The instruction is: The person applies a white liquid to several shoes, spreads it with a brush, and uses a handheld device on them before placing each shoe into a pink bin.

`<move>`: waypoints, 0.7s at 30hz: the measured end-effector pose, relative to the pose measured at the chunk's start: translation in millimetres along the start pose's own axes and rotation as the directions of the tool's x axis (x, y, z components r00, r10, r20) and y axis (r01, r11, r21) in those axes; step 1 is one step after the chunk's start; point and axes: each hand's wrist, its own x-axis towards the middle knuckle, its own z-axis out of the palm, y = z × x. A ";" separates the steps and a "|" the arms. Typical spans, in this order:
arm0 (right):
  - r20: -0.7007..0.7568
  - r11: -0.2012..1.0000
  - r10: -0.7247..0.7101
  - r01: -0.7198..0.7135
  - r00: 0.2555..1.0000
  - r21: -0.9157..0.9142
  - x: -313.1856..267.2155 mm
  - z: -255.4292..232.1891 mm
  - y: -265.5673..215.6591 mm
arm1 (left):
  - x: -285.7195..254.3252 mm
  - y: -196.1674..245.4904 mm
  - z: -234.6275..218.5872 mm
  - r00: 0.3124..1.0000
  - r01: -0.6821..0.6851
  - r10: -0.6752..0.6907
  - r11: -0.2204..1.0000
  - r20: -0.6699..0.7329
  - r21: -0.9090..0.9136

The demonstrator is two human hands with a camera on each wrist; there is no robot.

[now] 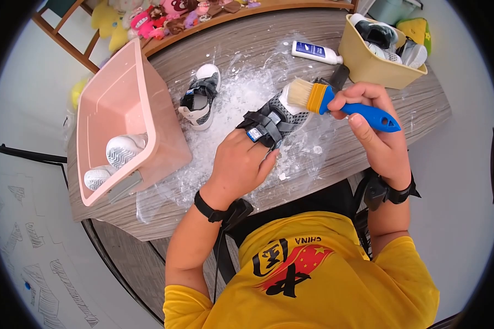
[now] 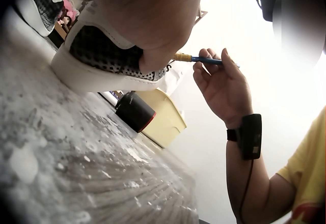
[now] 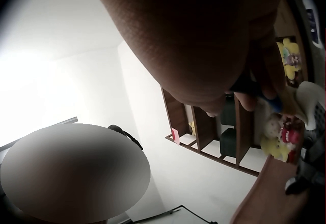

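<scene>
A grey-and-black mesh shoe (image 1: pixel 273 122) with dark straps and a white toe is on the powder-smeared table, its toe pointing away to the right. My left hand (image 1: pixel 239 162) grips it at the heel end; the left wrist view shows the thumb along its mesh side (image 2: pixel 99 51). In my right hand (image 1: pixel 380 134) is a paintbrush (image 1: pixel 325 98), held by its blue handle, with its pale bristles at the shoe's white toe. A matching shoe (image 1: pixel 206 86) stands farther back on the left.
A pink bin (image 1: pixel 167 104) holding white shoes stands at left. At the back right are a yellow bin (image 1: pixel 381 75) of shoes, a white bottle (image 1: pixel 315 52) lying down, and a dark cylinder (image 2: pixel 135 112). Plush toys (image 1: pixel 173 13) fill a wooden shelf behind.
</scene>
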 end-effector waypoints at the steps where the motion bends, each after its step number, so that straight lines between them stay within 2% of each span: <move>1: 0.006 1.000 0.002 -0.002 1.000 -0.003 -0.3 0.0 0.3 | 0.5 0.3 0.1 1.000 -0.002 0.002 1.000 -0.016 -0.006; 3: 0.009 1.000 0.002 -0.002 1.000 -0.009 -0.5 0.7 0.1 | 1.9 1.6 0.4 0.999 -0.006 0.005 1.000 -0.048 -0.017; 21: 0.026 1.000 0.004 -0.004 1.000 -0.018 -0.5 0.0 -2.4 | 1.3 -0.7 3.1 0.998 -0.035 0.034 0.999 -0.055 -0.016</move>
